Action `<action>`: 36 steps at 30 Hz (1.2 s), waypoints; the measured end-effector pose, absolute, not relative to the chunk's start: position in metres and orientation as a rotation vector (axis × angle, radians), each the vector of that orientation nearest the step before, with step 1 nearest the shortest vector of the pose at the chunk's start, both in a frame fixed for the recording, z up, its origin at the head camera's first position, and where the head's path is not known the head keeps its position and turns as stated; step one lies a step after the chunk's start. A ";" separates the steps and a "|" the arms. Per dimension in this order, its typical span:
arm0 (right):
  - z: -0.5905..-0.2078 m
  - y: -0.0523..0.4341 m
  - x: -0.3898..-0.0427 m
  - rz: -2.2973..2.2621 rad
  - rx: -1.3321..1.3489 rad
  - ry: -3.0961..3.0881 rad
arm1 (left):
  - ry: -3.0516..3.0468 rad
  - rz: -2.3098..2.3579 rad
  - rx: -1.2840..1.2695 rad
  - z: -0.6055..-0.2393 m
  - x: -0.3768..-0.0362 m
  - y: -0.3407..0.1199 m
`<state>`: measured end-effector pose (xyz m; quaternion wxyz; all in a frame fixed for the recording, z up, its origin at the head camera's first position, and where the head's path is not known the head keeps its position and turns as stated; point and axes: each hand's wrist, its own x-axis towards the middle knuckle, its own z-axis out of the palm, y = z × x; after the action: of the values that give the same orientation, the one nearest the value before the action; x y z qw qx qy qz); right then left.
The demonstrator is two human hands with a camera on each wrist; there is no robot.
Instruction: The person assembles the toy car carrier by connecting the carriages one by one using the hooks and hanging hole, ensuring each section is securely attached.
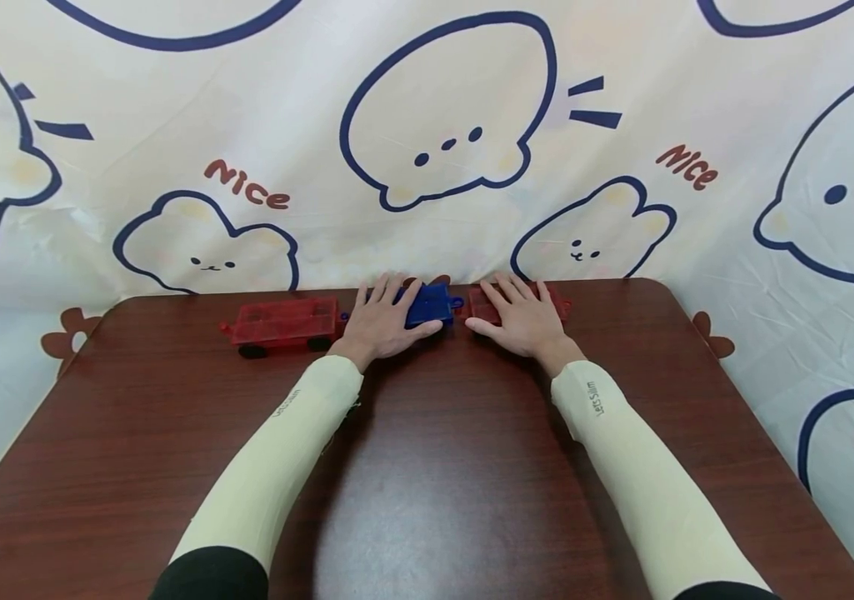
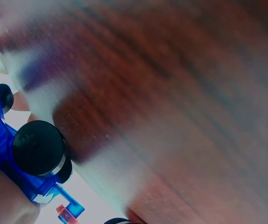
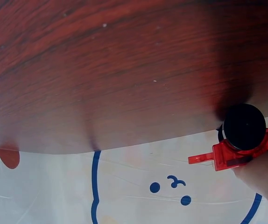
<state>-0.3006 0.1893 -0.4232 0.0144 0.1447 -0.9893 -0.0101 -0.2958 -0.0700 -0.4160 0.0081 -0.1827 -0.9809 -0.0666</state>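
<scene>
Three translucent toy train cars stand in a row along the far edge of the table. My left hand [image 1: 382, 323] lies with straight, spread fingers over the blue car [image 1: 430, 305], thumb along its near side. Over the red car [image 1: 481, 307] to the right, my right hand [image 1: 526, 323] rests the same way, covering most of it. Another red car [image 1: 286, 323] with black wheels stands left of my left hand. Black wheels [image 2: 38, 148] show under the blue car in the left wrist view. The right wrist view shows the right car's red end hook [image 3: 200, 158].
The dark wood table [image 1: 441, 467] has its far edge just behind the cars. A pale cloth [image 1: 427, 242] with blue cartoon outlines hangs right behind that edge and down both sides.
</scene>
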 end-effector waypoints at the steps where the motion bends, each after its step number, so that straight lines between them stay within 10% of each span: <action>1: -0.423 0.189 -0.300 -0.035 0.448 -3.082 | -3.065 -0.212 -0.572 -0.416 -0.296 -0.070; 36: -0.420 0.191 -0.300 -0.005 0.482 -3.075 | -3.118 -0.113 -0.590 -0.415 -0.296 -0.069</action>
<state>-0.2995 0.1909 -0.4200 0.0146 0.1550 -0.9878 -0.0015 -0.2962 -0.0693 -0.4148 -0.0171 -0.1858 -0.9818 -0.0354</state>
